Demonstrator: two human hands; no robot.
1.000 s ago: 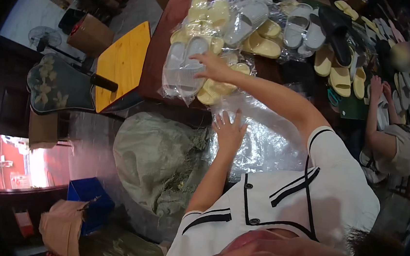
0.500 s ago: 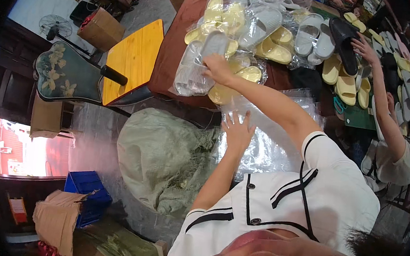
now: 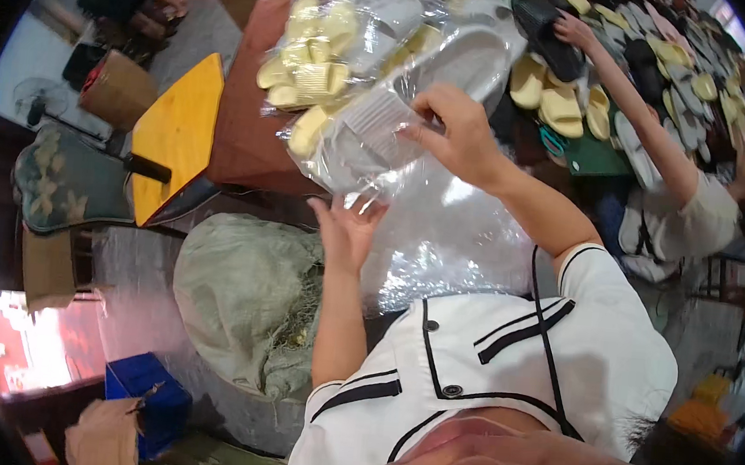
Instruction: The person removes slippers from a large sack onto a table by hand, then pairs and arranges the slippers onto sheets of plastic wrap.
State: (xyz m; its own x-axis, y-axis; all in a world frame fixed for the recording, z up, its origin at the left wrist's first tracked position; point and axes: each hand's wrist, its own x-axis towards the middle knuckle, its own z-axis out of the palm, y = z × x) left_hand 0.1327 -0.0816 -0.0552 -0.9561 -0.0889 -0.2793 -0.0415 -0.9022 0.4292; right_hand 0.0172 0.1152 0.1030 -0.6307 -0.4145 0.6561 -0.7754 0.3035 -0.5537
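Note:
A pair of grey slippers (image 3: 378, 120) in a clear plastic bag is raised over the near edge of the table. My right hand (image 3: 459, 136) pinches the bag at its right side, thumb and fingers closed. Below the slippers, my left hand (image 3: 351, 229) is held up with its fingers spread, its tips close to the lower edge of the bag; whether they touch it, I cannot tell. Flat clear plastic bags (image 3: 446, 248) lie in front of me, under my right forearm. Yellow slippers (image 3: 318, 46) in clear bags lie on the table behind the raised pair.
On the right, a co-worker's hand (image 3: 576, 31) holds a black slipper (image 3: 549, 42) over loose yellow and grey slippers. Teal scissors (image 3: 551, 142) lie near a green board (image 3: 605, 155). A pale woven sack (image 3: 238, 296) stands left of me, beyond it a yellow wooden board (image 3: 177, 131).
My right hand has lifted the bagged grey slippers off the pile and brought them nearer. My left hand has come off the flat bags and turned up under them. The view has shifted right.

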